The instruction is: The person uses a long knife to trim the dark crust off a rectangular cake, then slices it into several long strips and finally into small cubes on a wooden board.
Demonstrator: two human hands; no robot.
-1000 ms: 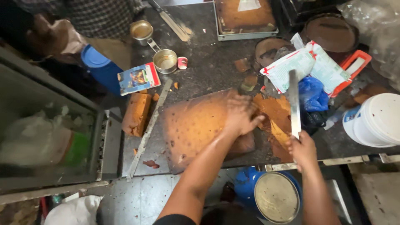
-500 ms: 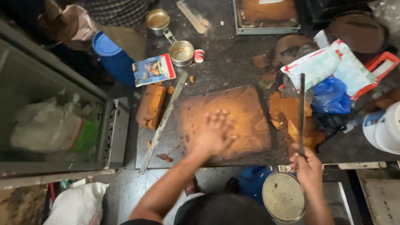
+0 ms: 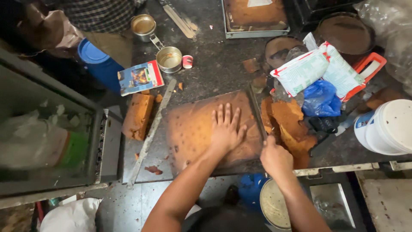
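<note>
Left hand (image 3: 226, 131): fingers were spread flat, pressed on the cake slab (image 3: 201, 129) at mid-counter.
Right hand (image 3: 276, 158): was clenched around a long knife (image 3: 257, 112) set along the slab's right edge.
Advice: the slab should be pinned firmly, the blade kept upright, the trimmed crusts (image 3: 287, 124) left apart.

Counts, head view:
- Hands: 2, left hand (image 3: 225, 131) and right hand (image 3: 275, 158).
- Large flat cake slab (image 3: 201, 129): 1.
- Cut cake block (image 3: 138, 115), left of slab: 1.
- Cake trimmings heap (image 3: 288, 124), right of slab: 1 pile; pieces not countable.
- Long metal ruler (image 3: 151, 133): 1.
- Knife (image 3: 256, 112): 1.
- Small metal pans: 2, one near (image 3: 169, 59), one far (image 3: 143, 25).
- White printed packets (image 3: 317, 68): 2.
- Blue plastic bag (image 3: 319, 99): 1.
- White bucket (image 3: 388, 126): 1.
- Baking tray with cake (image 3: 255, 15): 1.
- Round dark tins: 2, smaller (image 3: 279, 47), larger (image 3: 345, 32).
- Small booklet (image 3: 140, 77): 1.
</note>
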